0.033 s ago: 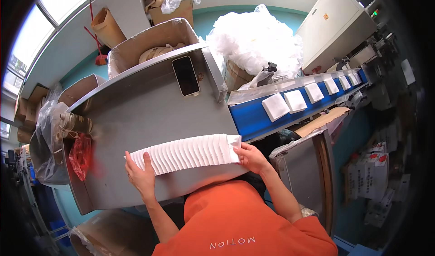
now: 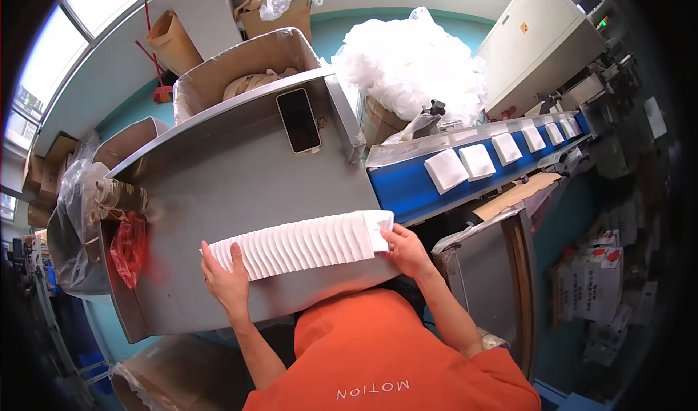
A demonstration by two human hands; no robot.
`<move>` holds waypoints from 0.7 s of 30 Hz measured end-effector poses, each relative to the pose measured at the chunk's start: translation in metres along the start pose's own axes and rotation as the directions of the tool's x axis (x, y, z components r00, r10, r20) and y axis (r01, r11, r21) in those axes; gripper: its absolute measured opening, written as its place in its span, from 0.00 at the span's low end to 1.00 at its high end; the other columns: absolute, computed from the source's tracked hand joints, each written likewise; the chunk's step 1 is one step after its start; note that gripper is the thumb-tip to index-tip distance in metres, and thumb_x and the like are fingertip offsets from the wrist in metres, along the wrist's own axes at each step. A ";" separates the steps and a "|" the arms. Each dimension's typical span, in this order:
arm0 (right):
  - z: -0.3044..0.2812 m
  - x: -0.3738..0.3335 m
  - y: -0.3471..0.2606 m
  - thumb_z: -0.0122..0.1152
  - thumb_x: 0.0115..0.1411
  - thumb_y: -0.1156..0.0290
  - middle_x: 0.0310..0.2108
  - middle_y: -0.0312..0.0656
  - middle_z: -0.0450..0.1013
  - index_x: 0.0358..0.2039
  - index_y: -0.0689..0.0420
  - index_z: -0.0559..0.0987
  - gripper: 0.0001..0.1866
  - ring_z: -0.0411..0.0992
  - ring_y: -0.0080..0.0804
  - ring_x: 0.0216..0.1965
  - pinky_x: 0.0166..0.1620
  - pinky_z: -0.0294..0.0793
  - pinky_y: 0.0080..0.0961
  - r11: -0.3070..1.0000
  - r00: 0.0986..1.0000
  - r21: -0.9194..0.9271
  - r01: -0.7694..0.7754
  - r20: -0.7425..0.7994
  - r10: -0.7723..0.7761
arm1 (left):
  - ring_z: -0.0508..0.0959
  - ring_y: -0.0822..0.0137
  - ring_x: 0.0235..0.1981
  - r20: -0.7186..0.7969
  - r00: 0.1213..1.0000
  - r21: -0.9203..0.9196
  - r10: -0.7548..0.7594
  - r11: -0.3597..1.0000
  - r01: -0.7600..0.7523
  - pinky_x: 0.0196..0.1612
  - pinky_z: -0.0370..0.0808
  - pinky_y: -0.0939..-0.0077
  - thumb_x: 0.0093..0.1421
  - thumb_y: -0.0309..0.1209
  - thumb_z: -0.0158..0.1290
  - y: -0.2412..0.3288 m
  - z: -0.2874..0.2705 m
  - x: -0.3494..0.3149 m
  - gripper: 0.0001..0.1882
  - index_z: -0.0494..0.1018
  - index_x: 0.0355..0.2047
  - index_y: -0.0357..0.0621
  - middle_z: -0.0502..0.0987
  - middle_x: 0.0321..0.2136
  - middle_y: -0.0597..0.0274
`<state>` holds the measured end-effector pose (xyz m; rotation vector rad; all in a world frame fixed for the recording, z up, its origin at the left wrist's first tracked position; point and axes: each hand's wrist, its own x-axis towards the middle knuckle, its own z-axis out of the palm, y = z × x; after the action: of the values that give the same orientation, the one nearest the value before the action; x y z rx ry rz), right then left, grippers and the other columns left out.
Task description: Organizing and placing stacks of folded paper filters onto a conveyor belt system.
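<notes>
A long row of folded white napkins, overlapping like a fan, stretches across the near part of the grey metal table. Whether they are paper or cloth I cannot tell. At its left end, my left hand holds the row, thumb on the near side and fingers round the end. My right hand pinches the white end napkin at the right, which sticks out a little past the others. Its fingertips are partly hidden by the napkin.
A blue conveyor belt at the right carries several folded white napkins. A phone lies at the table's back. On the left stand a bottle-like container and a red plastic bag. A lined carton stands behind the table's raised edge.
My right hand has shifted slightly right and away from me, and the row's right end has moved with it. The left hand stays at its end.
</notes>
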<state>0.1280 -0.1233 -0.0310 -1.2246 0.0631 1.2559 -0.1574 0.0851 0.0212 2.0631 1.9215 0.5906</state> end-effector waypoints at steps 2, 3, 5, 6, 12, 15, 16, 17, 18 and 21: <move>-0.001 0.006 -0.002 0.50 0.68 0.57 0.43 0.40 0.74 0.49 0.59 0.71 0.18 0.75 0.29 0.43 0.43 0.76 0.26 0.992 0.987 0.078 0.101 -0.137 -0.090 | 0.67 0.42 0.57 0.011 1.000 0.002 0.005 1.000 -0.005 0.57 0.65 0.51 0.62 0.54 0.50 0.001 -0.003 -0.005 0.38 0.56 0.65 0.43 0.65 0.56 0.41; 0.004 0.008 -0.009 0.49 0.69 0.56 0.43 0.41 0.74 0.48 0.59 0.71 0.19 0.75 0.31 0.44 0.44 0.76 0.26 0.987 0.983 0.104 0.123 -0.148 -0.107 | 0.67 0.42 0.57 0.037 0.999 -0.011 0.010 1.000 -0.010 0.58 0.65 0.51 0.62 0.54 0.50 0.001 -0.002 -0.004 0.38 0.56 0.65 0.43 0.65 0.57 0.41; 0.022 0.004 -0.009 0.49 0.67 0.49 0.38 0.39 0.73 0.46 0.60 0.73 0.24 0.70 0.21 0.39 0.41 0.71 0.20 0.938 0.989 -0.340 0.067 -0.102 -0.108 | 0.67 0.42 0.57 0.059 0.998 -0.024 0.016 1.000 -0.015 0.58 0.65 0.51 0.62 0.54 0.51 0.004 -0.003 -0.004 0.39 0.55 0.65 0.43 0.65 0.57 0.41; 0.035 -0.001 -0.001 0.52 0.66 0.48 0.35 0.36 0.73 0.44 0.61 0.74 0.25 0.68 0.17 0.37 0.40 0.70 0.18 0.780 0.947 -0.566 0.268 0.007 -0.321 | 0.66 0.40 0.58 0.081 0.997 -0.037 0.016 0.999 -0.013 0.58 0.64 0.52 0.62 0.55 0.49 0.008 -0.004 -0.005 0.39 0.55 0.65 0.42 0.65 0.57 0.40; 0.047 0.008 0.003 0.48 0.69 0.51 0.33 0.32 0.74 0.44 0.58 0.77 0.22 0.69 0.18 0.34 0.38 0.68 0.18 0.998 0.998 -0.028 0.050 0.028 -0.050 | 0.66 0.42 0.58 0.056 0.998 -0.078 0.012 0.997 -0.008 0.59 0.64 0.51 0.62 0.54 0.51 0.003 -0.002 -0.007 0.39 0.55 0.65 0.43 0.64 0.57 0.40; 0.037 -0.004 -0.003 0.50 0.66 0.46 0.37 0.38 0.76 0.44 0.59 0.77 0.26 0.73 0.20 0.37 0.40 0.71 0.20 0.862 0.995 -0.497 0.098 0.028 -0.097 | 0.65 0.42 0.59 0.053 0.999 -0.066 -0.006 0.998 0.010 0.59 0.63 0.51 0.62 0.54 0.51 0.000 0.000 -0.006 0.39 0.55 0.65 0.43 0.63 0.58 0.41; 0.042 -0.007 -0.004 0.50 0.66 0.46 0.37 0.37 0.76 0.43 0.59 0.77 0.26 0.72 0.20 0.36 0.40 0.71 0.20 0.769 0.970 -0.602 0.212 0.038 -0.238 | 0.65 0.41 0.59 0.057 0.998 -0.054 0.001 0.999 0.002 0.59 0.64 0.51 0.62 0.53 0.51 0.001 0.000 -0.005 0.39 0.55 0.65 0.44 0.64 0.58 0.40; 0.049 -0.009 -0.007 0.50 0.66 0.47 0.36 0.36 0.75 0.43 0.60 0.77 0.26 0.71 0.20 0.35 0.39 0.70 0.20 0.648 0.927 -0.696 0.308 0.065 -0.370 | 0.65 0.41 0.59 0.062 0.998 -0.042 0.009 0.999 -0.007 0.59 0.64 0.51 0.63 0.53 0.51 0.003 0.001 -0.005 0.38 0.55 0.65 0.44 0.64 0.58 0.40; 0.049 -0.005 -0.006 0.52 0.66 0.48 0.36 0.35 0.75 0.44 0.58 0.77 0.24 0.71 0.20 0.35 0.40 0.71 0.21 0.624 0.910 -0.706 0.337 0.073 -0.409 | 0.65 0.41 0.59 0.070 0.997 -0.047 0.022 0.999 -0.019 0.59 0.64 0.51 0.63 0.53 0.51 0.005 0.001 -0.006 0.38 0.55 0.65 0.44 0.64 0.58 0.40; 0.043 0.012 0.002 0.54 0.65 0.50 0.36 0.33 0.75 0.46 0.57 0.76 0.22 0.71 0.20 0.35 0.39 0.71 0.21 0.983 0.995 -0.152 0.104 0.015 -0.103 | 0.66 0.41 0.58 0.058 0.998 -0.071 0.040 0.997 -0.036 0.59 0.64 0.52 0.62 0.52 0.51 0.011 0.001 -0.005 0.38 0.56 0.65 0.44 0.65 0.57 0.41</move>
<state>0.1076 -0.0852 -0.0215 -1.3377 -0.1024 1.1911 -0.1477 0.0793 0.0248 2.0551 1.8069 0.5897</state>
